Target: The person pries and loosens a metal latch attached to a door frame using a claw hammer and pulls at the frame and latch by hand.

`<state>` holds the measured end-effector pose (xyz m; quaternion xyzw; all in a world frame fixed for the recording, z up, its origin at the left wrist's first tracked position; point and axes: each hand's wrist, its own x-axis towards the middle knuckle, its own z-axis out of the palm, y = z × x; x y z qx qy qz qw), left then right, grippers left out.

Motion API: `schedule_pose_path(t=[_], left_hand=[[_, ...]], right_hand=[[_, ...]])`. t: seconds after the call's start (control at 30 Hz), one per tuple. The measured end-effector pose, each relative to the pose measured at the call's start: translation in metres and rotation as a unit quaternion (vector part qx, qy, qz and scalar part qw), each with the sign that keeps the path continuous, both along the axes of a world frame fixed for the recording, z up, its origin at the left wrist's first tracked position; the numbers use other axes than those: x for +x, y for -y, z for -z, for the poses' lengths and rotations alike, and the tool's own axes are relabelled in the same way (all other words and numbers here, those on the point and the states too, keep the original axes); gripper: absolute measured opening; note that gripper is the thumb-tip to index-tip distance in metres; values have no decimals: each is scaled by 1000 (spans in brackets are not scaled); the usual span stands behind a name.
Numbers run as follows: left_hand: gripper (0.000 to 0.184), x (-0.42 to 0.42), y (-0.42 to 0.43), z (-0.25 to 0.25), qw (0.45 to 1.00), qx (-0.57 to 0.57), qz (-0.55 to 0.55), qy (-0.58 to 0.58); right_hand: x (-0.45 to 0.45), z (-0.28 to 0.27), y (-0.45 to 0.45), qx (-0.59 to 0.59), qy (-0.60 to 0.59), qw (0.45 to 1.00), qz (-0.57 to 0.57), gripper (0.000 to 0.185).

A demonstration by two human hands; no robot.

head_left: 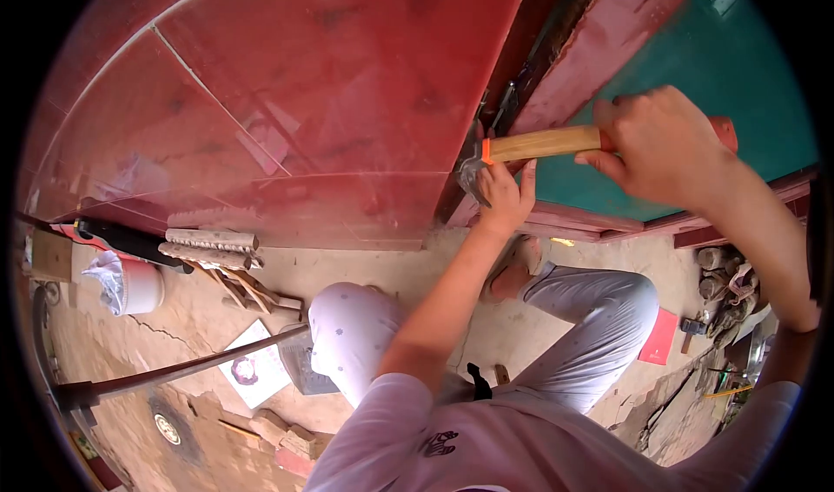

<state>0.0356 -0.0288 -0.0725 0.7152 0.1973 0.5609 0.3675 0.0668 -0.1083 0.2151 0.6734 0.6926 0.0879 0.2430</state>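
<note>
My right hand (665, 149) is wrapped round the handle of a claw hammer (552, 142), whose red butt end sticks out behind the fist. The shaft is pale wood with an orange band below the dark metal head. That head is at the dark edge of the door frame (512, 92). Just under it, my left hand (508, 198) reaches up with its fingers drawn together against the frame. What those fingers pinch, if anything, is hidden by the hammer.
Red tiles (347, 101) cover the wall at left, and a green door panel (695, 66) is at right. On the floor are a white bucket (141, 288), a wooden folding stool (243, 288), a red booklet (660, 335) and another hammer (692, 327). A metal bar (191, 366) crosses the lower left.
</note>
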Motion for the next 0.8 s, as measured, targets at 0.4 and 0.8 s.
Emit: schedule_pose_path(t=[0.4, 0.8], left_hand=[[72, 0, -4, -4, 999, 16, -30, -37], [70, 5, 4, 2, 999, -10, -45, -28]], right_hand=[[-2, -1, 7, 11, -26, 1000, 8, 32], [24, 1, -4, 21, -47, 998, 42, 35]])
